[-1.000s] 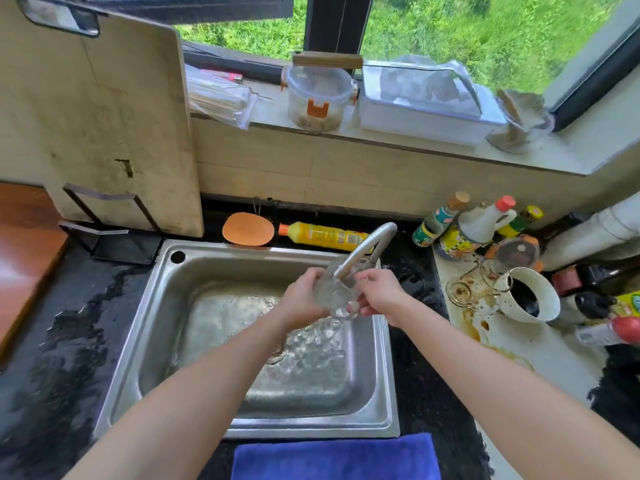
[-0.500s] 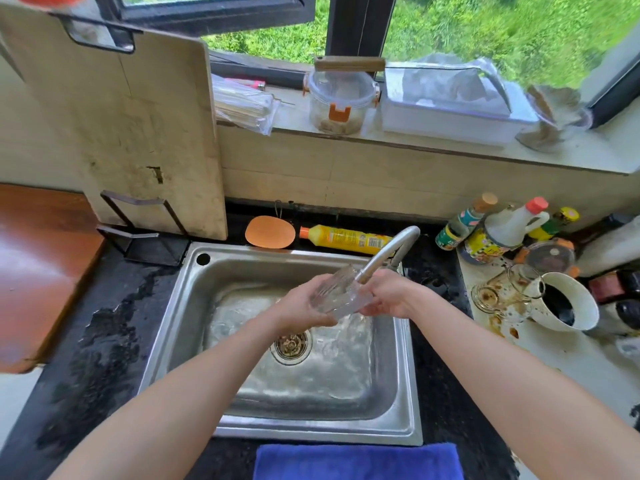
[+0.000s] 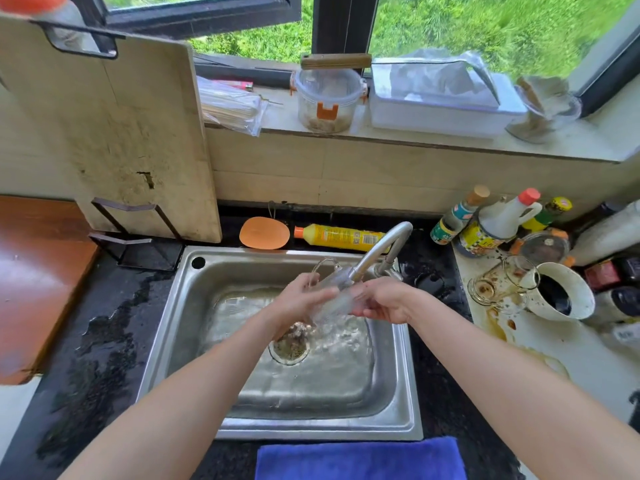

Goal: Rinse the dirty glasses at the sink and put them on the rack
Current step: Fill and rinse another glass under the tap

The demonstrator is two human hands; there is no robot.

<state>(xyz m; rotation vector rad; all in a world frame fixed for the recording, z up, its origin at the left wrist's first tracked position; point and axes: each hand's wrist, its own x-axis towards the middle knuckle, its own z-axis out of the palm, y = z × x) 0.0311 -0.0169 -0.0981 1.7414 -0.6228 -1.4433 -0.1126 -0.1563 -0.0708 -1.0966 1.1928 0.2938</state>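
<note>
Centre frame, under tap [image 3: 381,249]: L hand [image 3: 299,301] wraps glass [image 3: 334,294], R hand [image 3: 384,303] grips base. Wet, slippery, prob. fragile; hold round body, not rim.

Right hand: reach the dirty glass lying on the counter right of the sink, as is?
Probably not yet: the right hand grips the wet glass under the faucet. Otherwise the way to the dirty glass looks free.
</note>
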